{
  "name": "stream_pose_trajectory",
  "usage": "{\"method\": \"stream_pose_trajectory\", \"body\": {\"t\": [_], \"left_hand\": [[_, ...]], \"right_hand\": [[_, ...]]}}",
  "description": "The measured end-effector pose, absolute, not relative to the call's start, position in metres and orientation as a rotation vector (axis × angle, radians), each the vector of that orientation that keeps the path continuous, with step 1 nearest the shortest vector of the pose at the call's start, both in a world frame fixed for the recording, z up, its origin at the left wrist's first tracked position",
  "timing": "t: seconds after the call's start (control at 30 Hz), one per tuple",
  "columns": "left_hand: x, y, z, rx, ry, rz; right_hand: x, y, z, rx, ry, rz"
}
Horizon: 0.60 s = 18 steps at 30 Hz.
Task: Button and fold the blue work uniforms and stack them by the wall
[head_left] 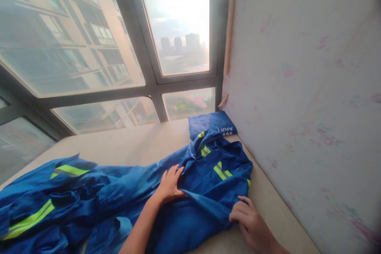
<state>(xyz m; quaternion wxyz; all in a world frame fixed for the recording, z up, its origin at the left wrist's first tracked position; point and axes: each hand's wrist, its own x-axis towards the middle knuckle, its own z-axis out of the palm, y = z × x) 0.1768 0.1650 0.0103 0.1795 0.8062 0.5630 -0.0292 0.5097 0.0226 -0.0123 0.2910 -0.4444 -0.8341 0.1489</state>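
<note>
A blue work jacket (202, 174) with yellow-green and grey reflective strips lies spread across the pale ledge, its collar end toward the wall. My left hand (171, 184) rests on the middle of the jacket, fingers stretched out and thumb apart, beside a raised fold of cloth. At the jacket's near right edge, my right hand (248, 220) has its fingers curled on the cloth, pinching the edge; its fingertips are partly hidden. More crumpled blue cloth (74, 194) with the same strips spreads to the left, and I cannot tell where one garment ends.
A folded blue garment (208, 123) with white lettering sits in the far corner. The pale ledge (131, 143) runs along a grey-framed window (153, 87). A wall with a floral pattern (297, 87) bounds the right side. Tall buildings stand outside.
</note>
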Motion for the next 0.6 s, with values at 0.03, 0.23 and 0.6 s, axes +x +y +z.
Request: {"method": "stream_pose_trajectory", "body": {"t": [0.03, 0.23, 0.6], "left_hand": [[0.173, 0.168, 0.009, 2.294, 1.544, -0.050], [0.156, 0.171, 0.011, 2.335, 1.755, 0.122], [0.165, 0.189, 0.047, 1.483, 1.728, 0.778]], "right_hand": [[0.520, 0.019, -0.020, -1.244, -2.199, 0.370], [0.565, 0.023, -0.041, -1.752, -2.052, 0.131], [0.509, 0.070, -0.008, -2.152, -1.830, 0.228]]}}
